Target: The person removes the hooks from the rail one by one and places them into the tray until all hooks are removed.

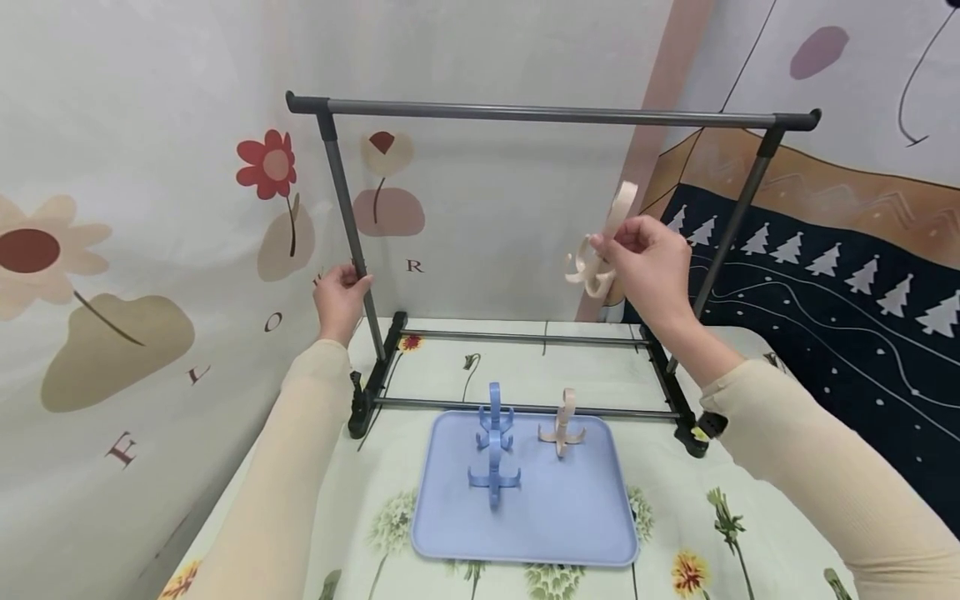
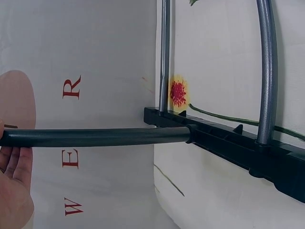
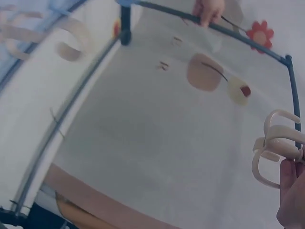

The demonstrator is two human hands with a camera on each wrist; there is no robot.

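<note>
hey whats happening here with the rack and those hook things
A person stands at a table with a small garment rack. Their left hand grips the rack's left upright post, while the right hand holds a beige multi-prong hook up in the air, below the top bar and not yet on it. On the blue tray in front lie two blue hooks and another beige hook.
</note>
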